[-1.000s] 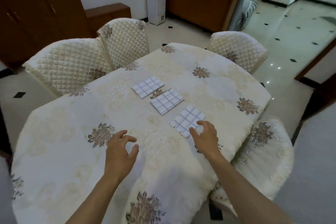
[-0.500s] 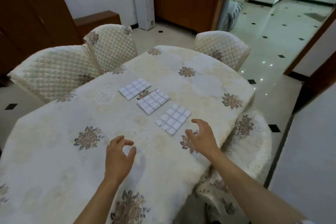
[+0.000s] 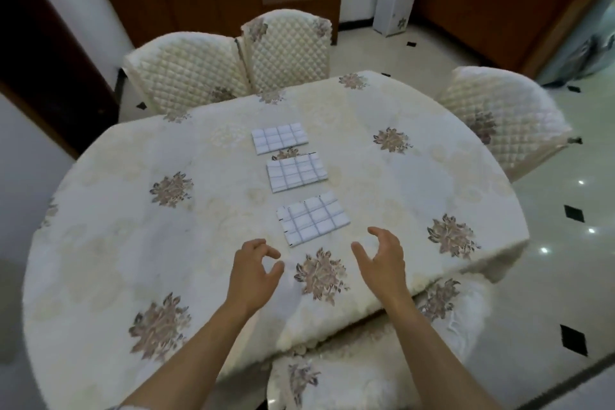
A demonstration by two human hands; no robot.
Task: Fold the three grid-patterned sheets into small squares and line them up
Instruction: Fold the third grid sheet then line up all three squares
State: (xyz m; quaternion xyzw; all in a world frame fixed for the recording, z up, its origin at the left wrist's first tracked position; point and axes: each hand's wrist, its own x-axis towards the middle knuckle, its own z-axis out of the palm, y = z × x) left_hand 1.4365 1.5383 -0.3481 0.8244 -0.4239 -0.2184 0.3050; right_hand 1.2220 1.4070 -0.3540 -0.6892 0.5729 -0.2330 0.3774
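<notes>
Neatly folded small and laid in a row on the surface (image 3: 116, 196): far sheet (image 3: 279, 138), middle sheet (image 3: 297, 172), near sheet (image 3: 313, 218), each apart from the next, the near one slightly askew. Just short of the near sheet, touching none: left hand (image 3: 253, 271), grip loosely curled round nothing, and right hand (image 3: 382, 260), grip wide, fingers spread and bent, empty. Around the surface, quilted chairs (image 3: 186, 70).

My left hand (image 3: 254, 271) and right hand (image 3: 382, 260) are bare, as are both forearms (image 3: 196, 346). A pale sleeve edge (image 3: 128, 407) shows at my left elbow.
</notes>
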